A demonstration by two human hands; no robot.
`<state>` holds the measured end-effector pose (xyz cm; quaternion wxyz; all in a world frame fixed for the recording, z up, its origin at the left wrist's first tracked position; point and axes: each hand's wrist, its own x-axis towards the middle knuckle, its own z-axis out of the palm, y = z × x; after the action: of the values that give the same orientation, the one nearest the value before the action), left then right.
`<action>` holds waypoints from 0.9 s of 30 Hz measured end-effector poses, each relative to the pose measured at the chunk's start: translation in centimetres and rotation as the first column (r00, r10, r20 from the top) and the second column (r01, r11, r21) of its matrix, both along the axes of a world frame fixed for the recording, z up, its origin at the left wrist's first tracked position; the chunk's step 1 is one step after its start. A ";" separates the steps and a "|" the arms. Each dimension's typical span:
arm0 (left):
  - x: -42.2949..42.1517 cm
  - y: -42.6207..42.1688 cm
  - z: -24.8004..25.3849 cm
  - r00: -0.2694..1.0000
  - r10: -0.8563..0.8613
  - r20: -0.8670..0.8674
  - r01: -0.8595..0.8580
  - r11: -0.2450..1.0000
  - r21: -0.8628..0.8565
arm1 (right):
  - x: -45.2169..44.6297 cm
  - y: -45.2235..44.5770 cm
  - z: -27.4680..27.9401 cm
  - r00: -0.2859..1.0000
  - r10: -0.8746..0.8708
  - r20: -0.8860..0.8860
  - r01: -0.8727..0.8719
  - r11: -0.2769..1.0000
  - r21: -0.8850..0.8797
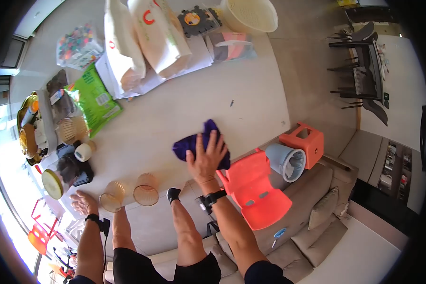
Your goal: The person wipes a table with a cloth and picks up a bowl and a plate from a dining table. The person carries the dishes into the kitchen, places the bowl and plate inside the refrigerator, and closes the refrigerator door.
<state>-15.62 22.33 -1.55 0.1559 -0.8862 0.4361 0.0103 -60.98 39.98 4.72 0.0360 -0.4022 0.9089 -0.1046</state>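
My right hand (pixel 206 158) lies on a dark purple cloth (pixel 185 146) on the pale table. Its fingers are spread and stretched over the bunched fabric, pressing rather than wrapped round it. My left hand (pixel 84 202) is at the near left edge of the table, fingers apart, with nothing visible in it. Close beside it are a ribbed amber glass (pixel 111 196) and a lidded jar (pixel 52 183) with dark contents, lying tilted in this view. A second ribbed glass (pixel 146 190) stands between my two hands, near the edge.
White paper bags (pixel 158 38), a green snack packet (pixel 95 100) and a tub of colourful pieces (pixel 78 45) line the far left. A cream basket (pixel 251 15) sits at the far end. Beyond the right edge are a red chair (pixel 258 191), bin (pixel 285 162) and stool (pixel 305 142).
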 end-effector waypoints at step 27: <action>3.9 1.2 -3.4 1.000 -0.009 -0.020 0.006 0.987 -0.160 | -15.0 -11.5 -4.3 0.954 0.010 -0.299 -0.041 0.995 -0.095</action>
<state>-11.74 23.50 -4.93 0.0800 -0.8940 0.4405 -0.0160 -75.94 28.53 0.44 -0.1204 -0.4263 0.8922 -0.0875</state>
